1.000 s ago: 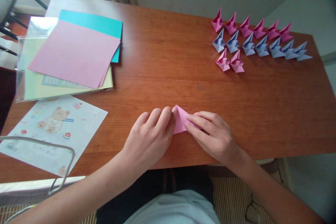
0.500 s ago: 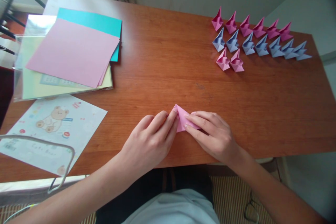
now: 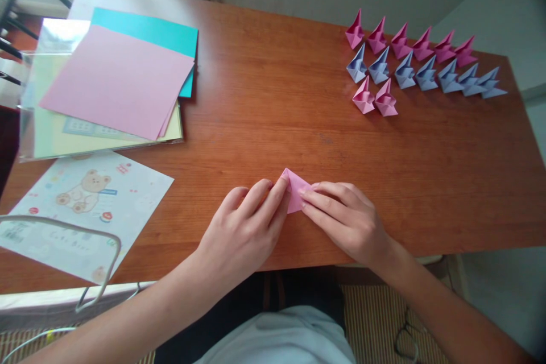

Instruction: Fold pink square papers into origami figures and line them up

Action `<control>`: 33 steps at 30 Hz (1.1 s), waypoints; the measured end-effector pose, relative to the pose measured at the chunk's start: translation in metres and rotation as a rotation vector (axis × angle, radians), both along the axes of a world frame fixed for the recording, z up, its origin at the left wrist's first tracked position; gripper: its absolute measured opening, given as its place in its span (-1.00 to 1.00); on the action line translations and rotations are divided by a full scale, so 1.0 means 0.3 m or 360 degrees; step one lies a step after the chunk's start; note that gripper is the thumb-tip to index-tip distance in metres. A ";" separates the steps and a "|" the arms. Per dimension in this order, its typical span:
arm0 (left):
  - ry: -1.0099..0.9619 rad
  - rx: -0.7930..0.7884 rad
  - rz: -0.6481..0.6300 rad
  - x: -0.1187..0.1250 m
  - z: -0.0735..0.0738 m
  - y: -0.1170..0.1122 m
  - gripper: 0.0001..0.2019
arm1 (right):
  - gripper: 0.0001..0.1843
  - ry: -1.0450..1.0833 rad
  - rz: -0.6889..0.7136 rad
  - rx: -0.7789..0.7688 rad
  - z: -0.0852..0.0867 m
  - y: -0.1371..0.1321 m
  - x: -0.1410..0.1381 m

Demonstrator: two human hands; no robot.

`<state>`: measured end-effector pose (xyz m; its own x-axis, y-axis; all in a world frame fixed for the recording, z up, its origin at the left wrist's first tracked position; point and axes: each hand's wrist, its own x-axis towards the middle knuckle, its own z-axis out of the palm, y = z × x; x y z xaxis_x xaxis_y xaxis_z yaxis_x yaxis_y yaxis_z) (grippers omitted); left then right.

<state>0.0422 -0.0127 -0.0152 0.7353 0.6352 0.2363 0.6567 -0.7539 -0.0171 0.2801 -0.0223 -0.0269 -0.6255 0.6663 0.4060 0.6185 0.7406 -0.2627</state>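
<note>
A small folded piece of pink paper (image 3: 297,189) lies on the wooden table (image 3: 256,102) close to its front edge. My left hand (image 3: 251,224) is closed on the paper's left side, fingertips pressed near its top corner. From the right, my right hand (image 3: 350,219) grips the same paper, its fingers drawn together over the right corner. Both hands hide part of the paper, including its lower edges. Only a pink triangular face shows between them.
Magenta folded paper figures (image 3: 401,41), blue-grey ones (image 3: 405,71) and two light pink ones (image 3: 386,99) stand in rows at the back right. Pink sheets (image 3: 119,82) and a turquoise sheet (image 3: 145,25) lie left, above a bear-printed sheet (image 3: 140,182) and a bent metal bar (image 3: 115,256).
The fingers of my right hand have shifted slightly over the paper and now cover more of its right corner. My left hand stays almost in place.
</note>
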 end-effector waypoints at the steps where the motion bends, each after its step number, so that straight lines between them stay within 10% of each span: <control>1: -0.0006 0.0003 0.0003 0.001 0.000 0.000 -0.72 | -0.77 0.0005 0.0016 0.0018 0.000 0.001 -0.001; 33: 0.0002 -0.0004 0.0058 0.007 0.008 -0.004 -0.71 | -0.83 -0.0002 0.0040 0.0114 0.002 0.013 -0.011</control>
